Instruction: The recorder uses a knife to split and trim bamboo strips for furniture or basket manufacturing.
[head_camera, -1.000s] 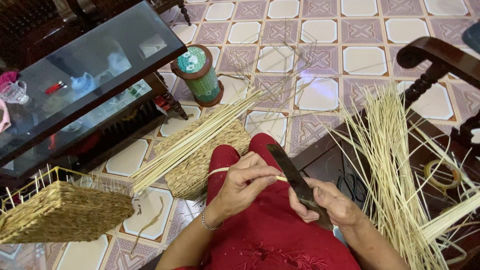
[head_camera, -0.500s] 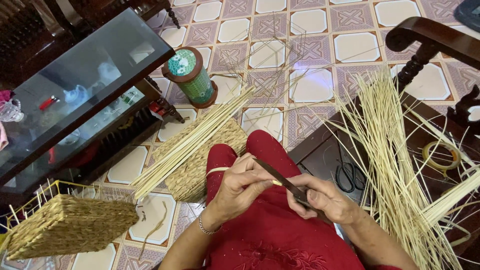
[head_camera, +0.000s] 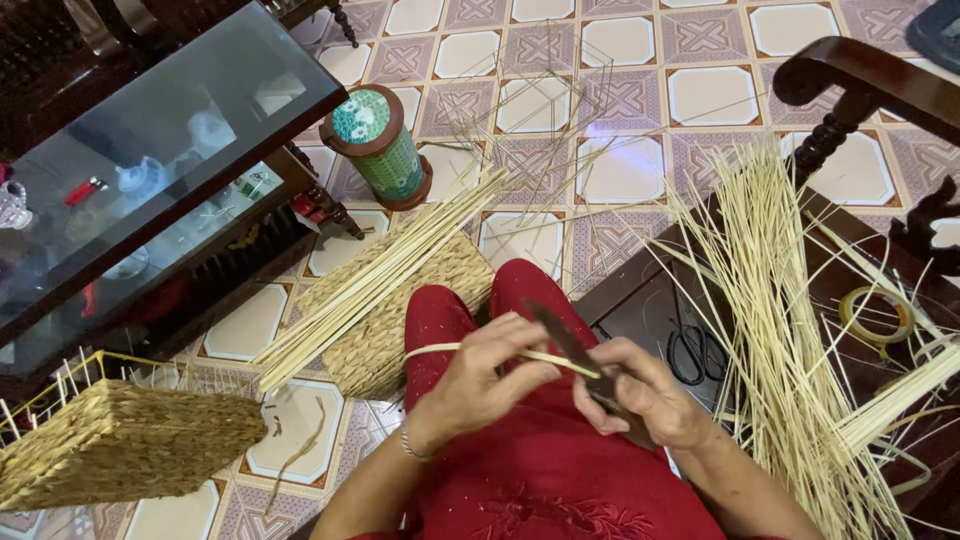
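Over her lap, hands (head_camera: 560, 385) pare a reed strip (head_camera: 500, 352); woven basket (head_camera: 120, 445) nearby.

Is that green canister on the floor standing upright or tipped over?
Upright. The green canister stands on its dark base on the tiled floor, its round patterned top facing up beside the glass table.

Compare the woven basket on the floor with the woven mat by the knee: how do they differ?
The basket is a raised box with bare stakes sticking up from its rim; the mat lies flat. The mat carries a bundle of sticks; the basket carries nothing visible. Both are tan woven fibre.
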